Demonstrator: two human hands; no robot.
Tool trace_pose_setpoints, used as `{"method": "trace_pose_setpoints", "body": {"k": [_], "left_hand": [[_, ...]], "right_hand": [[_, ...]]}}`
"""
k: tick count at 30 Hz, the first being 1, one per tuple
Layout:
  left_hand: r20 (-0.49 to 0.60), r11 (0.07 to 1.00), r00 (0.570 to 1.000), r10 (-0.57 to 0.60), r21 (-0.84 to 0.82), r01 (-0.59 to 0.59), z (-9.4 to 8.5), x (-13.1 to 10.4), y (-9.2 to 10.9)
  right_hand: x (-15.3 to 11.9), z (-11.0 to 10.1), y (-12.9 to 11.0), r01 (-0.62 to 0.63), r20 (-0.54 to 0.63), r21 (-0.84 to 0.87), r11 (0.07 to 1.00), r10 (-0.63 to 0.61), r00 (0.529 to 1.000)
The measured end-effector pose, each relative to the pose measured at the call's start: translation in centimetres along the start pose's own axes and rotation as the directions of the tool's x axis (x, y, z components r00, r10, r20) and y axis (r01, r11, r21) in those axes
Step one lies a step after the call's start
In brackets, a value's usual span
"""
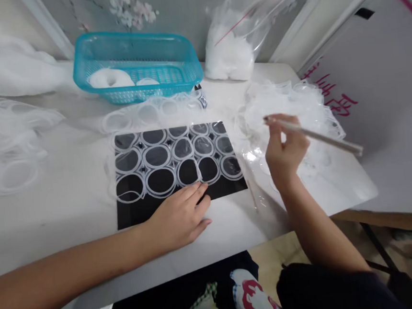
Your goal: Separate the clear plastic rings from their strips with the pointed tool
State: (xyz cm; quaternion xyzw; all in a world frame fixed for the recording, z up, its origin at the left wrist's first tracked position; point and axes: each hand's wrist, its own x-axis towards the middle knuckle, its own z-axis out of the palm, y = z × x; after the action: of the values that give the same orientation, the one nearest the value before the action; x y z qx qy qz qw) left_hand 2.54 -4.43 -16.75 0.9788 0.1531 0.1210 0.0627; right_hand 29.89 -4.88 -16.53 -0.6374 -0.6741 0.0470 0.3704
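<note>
A black sheet [135,216] lies on the table, with a clear plastic sheet of white rings [160,181] spread over it in rows. My left hand [184,214] rests on the lower edge of these rings, palm down, fingers stretched out. Raised to the right of the black sheet, my right hand [285,150] is closed around a slim pen-like stick [329,141]. The dark tip of the stick pokes out beyond the thumb and points left. Below the hand lies a heap of cut white ring pieces [295,98].
Behind the sheet stands a blue plastic basket [134,40] with white rings inside. A clear zip bag [231,51] of white material leans at the back. More ring sheets [6,138] lie at left. A white panel with red writing [333,90] borders the right.
</note>
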Motion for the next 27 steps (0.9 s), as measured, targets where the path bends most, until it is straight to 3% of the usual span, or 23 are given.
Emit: {"method": "trace_pose_setpoints", "body": {"k": [3,6,10,16,19,21,24,26,27], "left_hand": [[-0.035,0.998,0.998,0.059,0.012,-0.059,0.0,0.5,0.2],[-0.081,0.99,0.988,0.134,0.049,-0.13,0.8,1.9,0.6],[-0.073,0.98,0.98,0.184,0.09,-0.178,2.1,4.2,0.9],[0.027,0.979,0.989,0.147,0.136,-0.15,2.2,5.7,0.7],[0.01,0.982,0.988,0.152,0.113,-0.152,2.2,5.6,0.7],[-0.015,0.986,0.988,0.153,0.072,-0.152,2.2,5.7,0.7],[0.037,0.995,0.994,0.098,-0.004,-0.098,2.0,5.8,0.8],[0.063,0.995,0.995,0.084,-0.057,-0.08,1.9,5.8,0.8],[0.071,0.994,0.994,0.085,-0.08,-0.08,1.8,5.8,0.7]], "right_hand": [[-1.7,-0.5,-0.4,-0.107,-0.048,0.073,0.992,0.11,0.993],[-4.3,-0.3,-1.5,-0.243,0.097,0.214,0.946,0.227,0.969],[-5.6,0.0,-1.5,-0.305,0.134,0.341,0.889,0.275,0.952],[-4.9,-0.2,-0.7,-0.248,0.161,0.341,0.907,0.204,0.966],[-5.3,0.0,-0.8,-0.215,0.153,0.295,0.931,0.176,0.972],[-5.7,0.2,-1.0,-0.155,0.141,0.241,0.958,0.124,0.982],[-5.4,0.1,-0.7,0.032,0.186,0.141,0.989,-0.059,0.981],[-3.7,-0.8,0.6,0.119,0.099,0.054,0.991,-0.124,0.987],[-2.4,-1.6,1.5,0.116,-0.018,0.001,0.993,-0.116,0.993]]}}
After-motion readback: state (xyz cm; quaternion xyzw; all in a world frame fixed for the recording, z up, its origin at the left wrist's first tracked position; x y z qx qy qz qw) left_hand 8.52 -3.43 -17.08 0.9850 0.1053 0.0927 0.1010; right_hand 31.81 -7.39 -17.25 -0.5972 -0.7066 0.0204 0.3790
